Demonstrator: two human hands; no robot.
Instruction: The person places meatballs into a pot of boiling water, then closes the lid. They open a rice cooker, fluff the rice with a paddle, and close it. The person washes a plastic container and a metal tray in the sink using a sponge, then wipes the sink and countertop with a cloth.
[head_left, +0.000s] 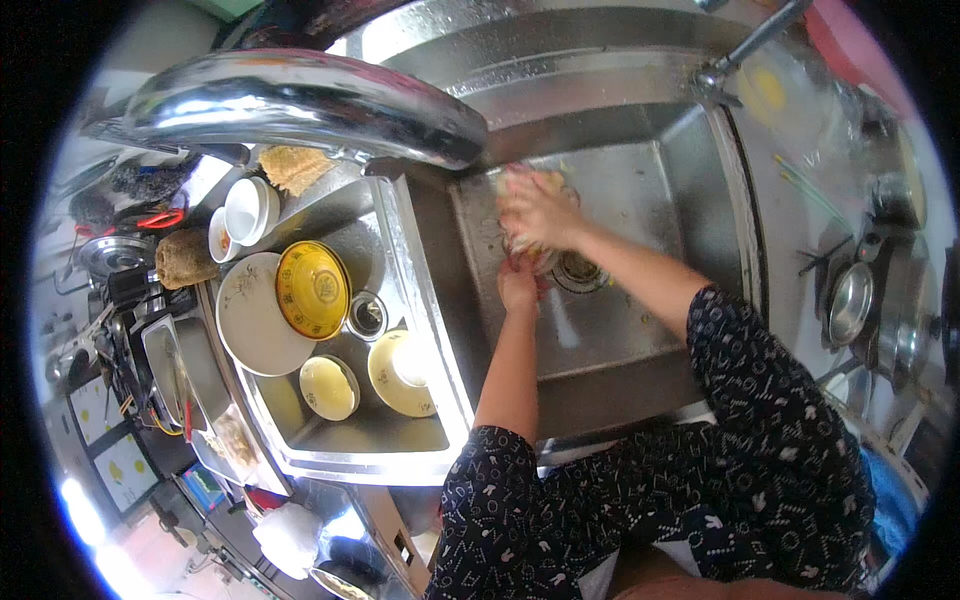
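In the larger steel sink basin (622, 330), both hands are at a small roundish item (556, 182), pale with reddish and yellowish patches; motion blur hides its exact kind. My left hand (519, 281) holds its lower edge. Spread over its upper part is my right hand (538, 208), covering much of it; whether that hand also holds a cloth or sponge cannot be told. Just right of my left hand lies the basin's drain strainer (580, 271). Small yellowish scraps are scattered on the basin floor.
The left basin holds a yellow patterned bowl (313, 290), a large white plate (259, 315) and pale yellow bowls (330, 387). White bowls (251, 210) and a loofah-like scrubber (294, 169) rest behind. A curved, shiny metal object (307, 105) overhangs the sink's back left; pans (851, 304) stand right.
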